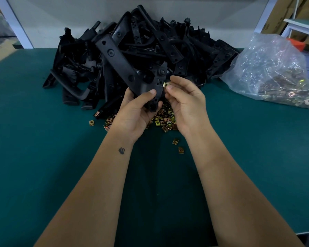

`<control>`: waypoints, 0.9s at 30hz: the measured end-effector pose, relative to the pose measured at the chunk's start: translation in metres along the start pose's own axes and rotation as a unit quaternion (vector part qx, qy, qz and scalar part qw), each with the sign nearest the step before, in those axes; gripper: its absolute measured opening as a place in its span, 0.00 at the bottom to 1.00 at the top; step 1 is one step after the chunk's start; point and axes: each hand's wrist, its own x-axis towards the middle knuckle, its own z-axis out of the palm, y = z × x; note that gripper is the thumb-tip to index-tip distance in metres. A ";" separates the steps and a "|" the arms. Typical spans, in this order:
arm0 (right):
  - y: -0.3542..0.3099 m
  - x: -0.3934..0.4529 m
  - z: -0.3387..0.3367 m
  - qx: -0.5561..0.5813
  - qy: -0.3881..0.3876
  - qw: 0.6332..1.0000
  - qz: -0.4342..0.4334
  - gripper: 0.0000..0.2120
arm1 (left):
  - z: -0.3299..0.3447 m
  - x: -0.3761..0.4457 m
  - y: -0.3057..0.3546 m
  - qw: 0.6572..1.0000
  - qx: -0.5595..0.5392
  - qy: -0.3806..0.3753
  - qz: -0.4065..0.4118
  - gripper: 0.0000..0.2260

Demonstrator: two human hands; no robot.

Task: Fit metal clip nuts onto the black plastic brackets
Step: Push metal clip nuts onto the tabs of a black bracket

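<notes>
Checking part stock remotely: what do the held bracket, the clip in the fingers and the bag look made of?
Bracket: black plastic by its look, matte, moulded holes.
Clip nut: seemingly metal, yellowish plated sheen.
Bag: thin clear plastic film, crinkled, glinting.

Green table (43,157): work surface, spans the near and middle scene. White panel (78,18): upright along the table's far edge. Grey-white posts (14,24): slanted, one far left, one far right. Cardboard boxes (278,16): stacked, far right. White shelf frame (300,26): far right, green-topped.
</notes>
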 end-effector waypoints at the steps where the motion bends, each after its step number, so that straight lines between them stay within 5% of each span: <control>1: 0.000 0.000 0.000 0.011 0.003 1.000 0.004 0.10 | -0.001 0.000 0.000 1.000 0.006 -0.004 -0.001 0.14; 13: -0.004 -0.001 -0.001 0.034 -0.014 0.999 0.036 0.11 | -0.001 -0.002 0.002 0.996 0.079 -0.025 0.017 0.17; 27: -0.003 -0.003 0.000 0.001 -0.069 0.997 0.042 0.14 | 0.001 -0.003 0.001 0.999 0.034 0.013 0.003 0.14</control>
